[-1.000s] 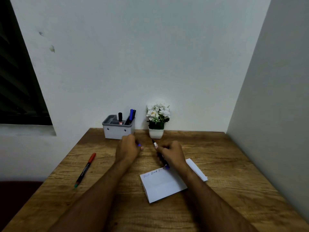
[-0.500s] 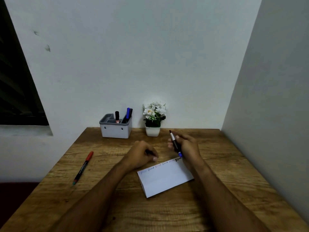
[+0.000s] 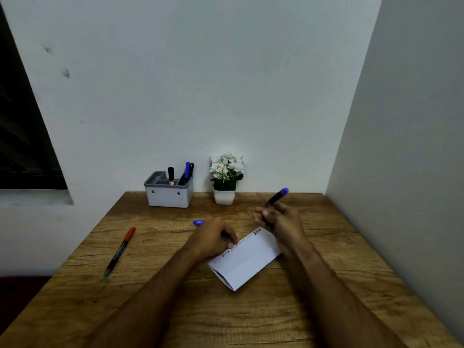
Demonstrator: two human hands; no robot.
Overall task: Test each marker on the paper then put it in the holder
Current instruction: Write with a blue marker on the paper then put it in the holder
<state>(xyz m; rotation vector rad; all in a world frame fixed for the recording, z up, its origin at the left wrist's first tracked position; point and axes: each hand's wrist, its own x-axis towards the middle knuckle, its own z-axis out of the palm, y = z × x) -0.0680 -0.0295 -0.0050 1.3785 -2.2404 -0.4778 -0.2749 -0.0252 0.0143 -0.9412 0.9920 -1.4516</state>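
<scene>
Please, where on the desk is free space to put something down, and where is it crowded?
Bare wood lies between the red marker and the left hand, along the right edge of the desk past the right hand, and across the near edge below the paper. The crowded area is the back, around the holder and flower pot.

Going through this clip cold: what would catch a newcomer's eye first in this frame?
Most likely the right hand, raised over the far right of the wooden table and gripping a blue-ended marker that points up and away. Next, the left hand holding a blue cap beside the folded white paper with scribbles along its far edge. A red-capped marker lies alone at the left.
</scene>
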